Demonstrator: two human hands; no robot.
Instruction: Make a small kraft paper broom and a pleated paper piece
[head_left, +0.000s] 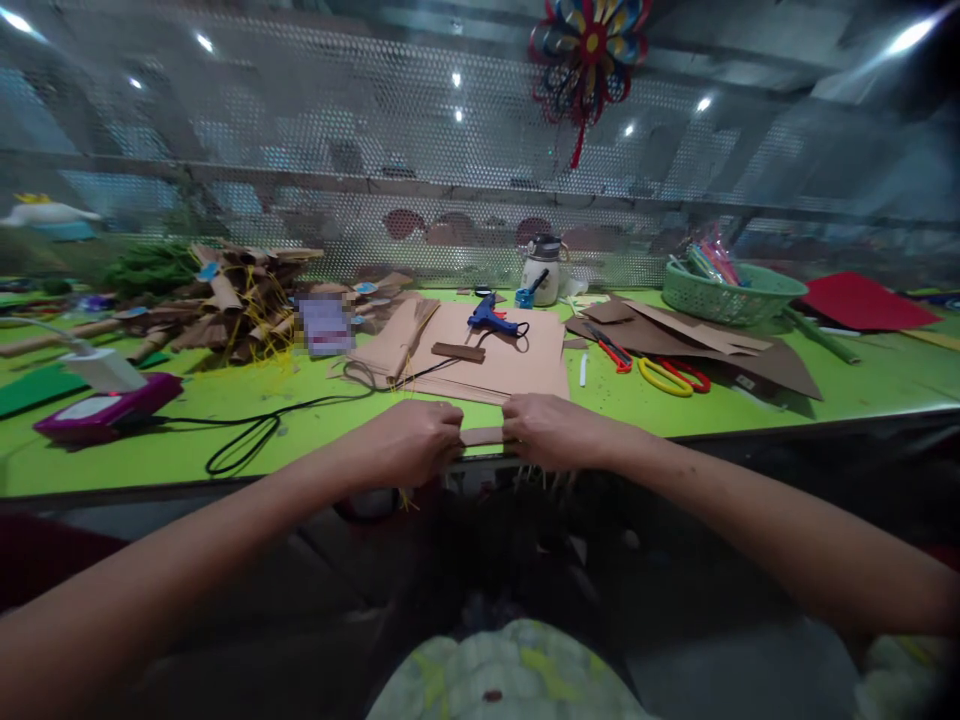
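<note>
Green openwork basket (731,305), right rear of worktop (600,418), holds a loose pile of thin pink and pale pieces (716,262). Dark-lidded jar (541,282) sits behind the smooth tan sheets (525,365); we can't tell its contents. We have the thin brown strip (482,437) at the front edge, long axis left-right. Grip: left hand (424,440) pinches its left end, right hand (551,432) its right.

Lime-green table (645,412), blue glue gun (491,318), purple power strip (109,408), pale-green basket (731,298).
</note>
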